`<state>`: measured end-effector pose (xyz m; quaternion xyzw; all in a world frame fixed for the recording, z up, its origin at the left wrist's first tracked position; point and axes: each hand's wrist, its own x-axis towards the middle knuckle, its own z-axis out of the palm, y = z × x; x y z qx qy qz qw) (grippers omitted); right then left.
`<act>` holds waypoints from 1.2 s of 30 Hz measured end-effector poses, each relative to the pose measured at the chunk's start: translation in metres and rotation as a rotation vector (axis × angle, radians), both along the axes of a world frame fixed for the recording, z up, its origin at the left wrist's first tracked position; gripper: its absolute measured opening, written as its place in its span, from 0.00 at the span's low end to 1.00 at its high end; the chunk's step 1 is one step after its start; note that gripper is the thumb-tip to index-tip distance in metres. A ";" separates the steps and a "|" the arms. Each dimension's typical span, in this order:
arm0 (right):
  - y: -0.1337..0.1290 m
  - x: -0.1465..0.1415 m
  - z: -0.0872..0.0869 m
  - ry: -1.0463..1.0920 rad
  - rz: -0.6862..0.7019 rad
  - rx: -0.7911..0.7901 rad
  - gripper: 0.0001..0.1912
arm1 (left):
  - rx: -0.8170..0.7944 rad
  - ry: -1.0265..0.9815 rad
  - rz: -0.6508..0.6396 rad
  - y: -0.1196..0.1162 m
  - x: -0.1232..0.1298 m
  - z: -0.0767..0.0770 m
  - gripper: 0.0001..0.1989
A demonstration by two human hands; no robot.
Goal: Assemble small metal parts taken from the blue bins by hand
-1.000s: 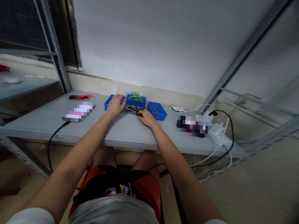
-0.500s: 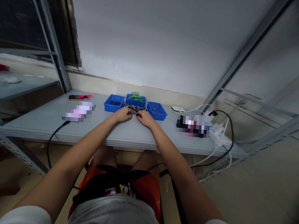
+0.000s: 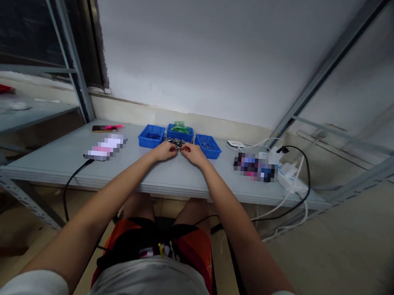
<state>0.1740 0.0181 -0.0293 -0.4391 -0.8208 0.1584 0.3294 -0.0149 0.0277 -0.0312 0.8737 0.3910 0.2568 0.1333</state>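
A pile of small metal pieces lies on the grey table in front of three blue trays. My left hand is at the pile's near edge, fingers pinched together. Close beside it, my right hand is pinched too, the fingertips of both nearly meeting. Anything between the fingers is too small to make out. The left blue tray has dark pieces in it, the middle tray green packets, and the right tray a few small metal pieces.
A phone-like object with a black cable is on the table's left, with a dark item and a pink one behind it. On the right are a blurred dark object, a white power strip and cables. Metal posts flank the table.
Both hands have drawn slightly closer together at the pile's near edge. The whole view has shifted a little; the trays stand as before.
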 end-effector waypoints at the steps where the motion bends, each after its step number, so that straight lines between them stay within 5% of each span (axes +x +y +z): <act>1: 0.000 -0.001 0.000 0.032 0.010 -0.005 0.06 | -0.006 -0.012 -0.012 -0.001 0.001 0.001 0.15; 15: -0.002 -0.006 0.002 0.118 0.098 -0.025 0.08 | -0.043 -0.088 -0.066 0.001 0.000 0.000 0.18; 19: 0.001 -0.002 0.002 0.171 -0.007 0.033 0.10 | -0.017 -0.122 -0.039 0.008 -0.002 -0.002 0.16; 36: -0.002 0.001 0.002 -0.007 0.004 0.009 0.08 | 0.013 -0.152 0.000 0.005 -0.002 0.003 0.15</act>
